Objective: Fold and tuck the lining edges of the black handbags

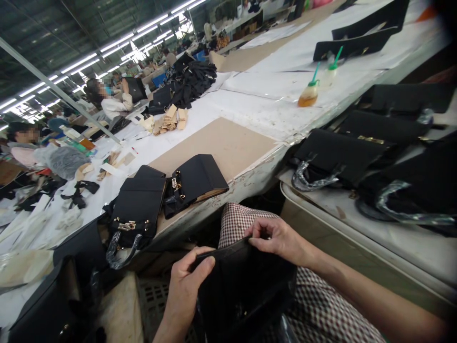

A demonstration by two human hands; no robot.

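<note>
A black bag [243,290] rests over my lap on checkered cloth [321,305], its upper edge raised between my hands. My left hand [191,281] pinches that edge at the left, thumb on the near side. At the right end of the same edge, the thumb and fingers of my right hand [273,238] are pressed together on it. Part of the bag's lower side is dark and hard to make out.
Two black bags with gold clasps, one [137,205] and another [200,178], lie at the near edge of the white table [257,107]. Glue bottles [309,93] stand farther back. More bags [339,155] fill a surface at right. A person [116,102] sits across the table.
</note>
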